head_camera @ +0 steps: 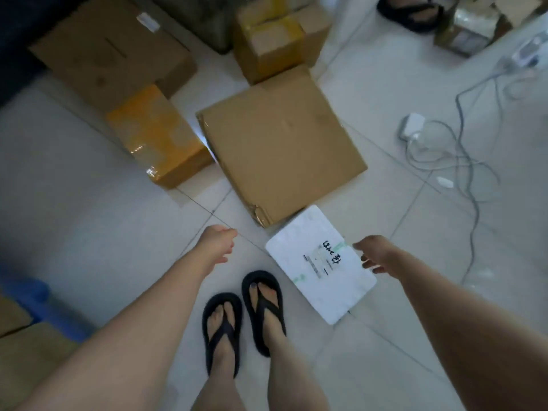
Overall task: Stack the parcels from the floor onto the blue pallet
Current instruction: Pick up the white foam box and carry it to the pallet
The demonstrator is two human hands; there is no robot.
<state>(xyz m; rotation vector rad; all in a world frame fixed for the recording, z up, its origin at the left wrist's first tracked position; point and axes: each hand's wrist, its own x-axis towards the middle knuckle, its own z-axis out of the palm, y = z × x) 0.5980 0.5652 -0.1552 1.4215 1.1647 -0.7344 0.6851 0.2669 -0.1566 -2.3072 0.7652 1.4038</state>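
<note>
Head view: white parcel (pixel 318 264) by your right hand (pixel 376 255)

Fingers loosely spread and holding nothing, that hand hangs at the parcel's right edge on the floor (pixel 89 203); contact is unclear. Your left hand (pixel 216 244), loosely curled and empty, hangs left of the parcel.

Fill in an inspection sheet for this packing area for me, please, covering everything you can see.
Surface: white tiled floor, parcels standing on it.
Job's things: white mailer bag by the feet, beside a large brown carton; yellow-taped box to the carton's left; more cartons behind; blue pallet at lower left, partly hidden by brown cartons.
Clutter: white power adapter on the floor.
Hands: left hand relaxed, holding nothing; right hand open at the mailer's edge, contact unclear.
Cables: grey and white cables tangled at right.
Surroundings: another person's sandalled foot at top; taped packages top right.
</note>
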